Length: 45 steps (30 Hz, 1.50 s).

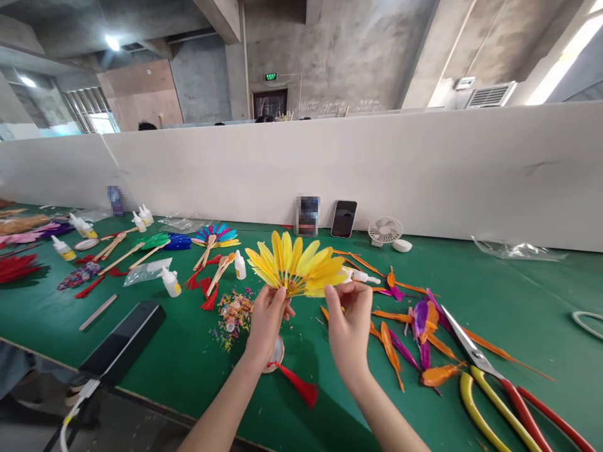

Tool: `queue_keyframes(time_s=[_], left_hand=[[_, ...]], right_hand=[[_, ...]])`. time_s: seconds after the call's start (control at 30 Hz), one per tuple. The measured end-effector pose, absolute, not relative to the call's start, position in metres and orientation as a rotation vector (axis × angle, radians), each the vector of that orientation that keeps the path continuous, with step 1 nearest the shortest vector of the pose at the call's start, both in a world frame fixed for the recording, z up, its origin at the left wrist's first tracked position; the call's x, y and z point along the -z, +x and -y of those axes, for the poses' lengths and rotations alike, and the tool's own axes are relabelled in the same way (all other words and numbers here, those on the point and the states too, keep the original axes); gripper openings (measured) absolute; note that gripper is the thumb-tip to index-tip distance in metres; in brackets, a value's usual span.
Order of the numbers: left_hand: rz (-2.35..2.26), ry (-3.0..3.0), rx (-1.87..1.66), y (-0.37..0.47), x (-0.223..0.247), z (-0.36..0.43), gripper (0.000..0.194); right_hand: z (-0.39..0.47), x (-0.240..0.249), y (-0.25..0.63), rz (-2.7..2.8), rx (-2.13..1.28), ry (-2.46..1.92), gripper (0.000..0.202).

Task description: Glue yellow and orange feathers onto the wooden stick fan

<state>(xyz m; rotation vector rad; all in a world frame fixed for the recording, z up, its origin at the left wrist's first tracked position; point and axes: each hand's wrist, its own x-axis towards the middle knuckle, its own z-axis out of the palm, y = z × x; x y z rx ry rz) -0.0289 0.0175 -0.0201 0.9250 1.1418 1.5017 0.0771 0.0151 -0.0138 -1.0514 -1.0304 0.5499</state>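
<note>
Yellow feather fan (288, 251) is held up over a green worktable (198, 376), its plumes spread in an arc toward the far side and its stems gathered at the near edge. The stems are pinched at their base between the thumb and fingers of the left hand (267, 319), so that the feathers lie to the far side and right of that grip. The rightmost plumes are angled out toward the right hand (349, 321), the nearer of the two to their tips; its thumb is set at the lowest feathers, though whether they are pinched cannot be told. Below the left hand, a round disc (277, 351) with a red tassel (301, 386) is partly covered. To the left, a heap of coloured scraps (234, 314) is seen near an upright white bottle (240, 266). On the right, orange and purple feathers (420, 320) are strewn beside scissors (479, 359), blades pointed to the far side. Farther off, a phone (344, 220) is propped against a white partition (447, 169).
</note>
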Motion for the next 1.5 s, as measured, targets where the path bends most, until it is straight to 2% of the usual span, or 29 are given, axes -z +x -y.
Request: queue_keyframes(time_s=[0.13, 0.37, 0.6, 0.87, 1.0, 1.2, 1.5], left_hand=[[-1.165, 0.905, -1.586, -0.03, 0.023, -0.017, 0.03], [-1.231, 0.826, -1.637, -0.028, 0.016, -0.013, 0.027], [-1.179, 0.73, -1.673, -0.025, 0.019, -0.014, 0.025], [-1.086, 0.82, -1.586, -0.016, 0.03, -0.01, 0.026], [-1.167, 0.93, -1.496, -0.022, 0.033, -0.014, 0.033], [-1.324, 0.807, -1.926, -0.055, 0.024, -0.032, 0.038], [-1.368, 1.122, -1.776, -0.081, 0.003, -0.03, 0.031]], right_hand=[[-0.015, 0.029, 0.065, 0.879, -0.985, -1.076, 0.035], [-0.006, 0.032, 0.061, 0.764, -1.071, -1.084, 0.035], [-0.011, 0.042, 0.048, 0.968, -1.524, -0.995, 0.042], [-0.009, 0.041, 0.048, 0.927, -1.523, -0.897, 0.031], [-0.008, 0.034, 0.054, 0.875, -1.547, -0.873, 0.029], [-0.008, 0.03, 0.058, 0.812, -1.577, -0.889, 0.031], [-0.008, 0.031, 0.058, 0.877, -1.559, -0.936, 0.032]])
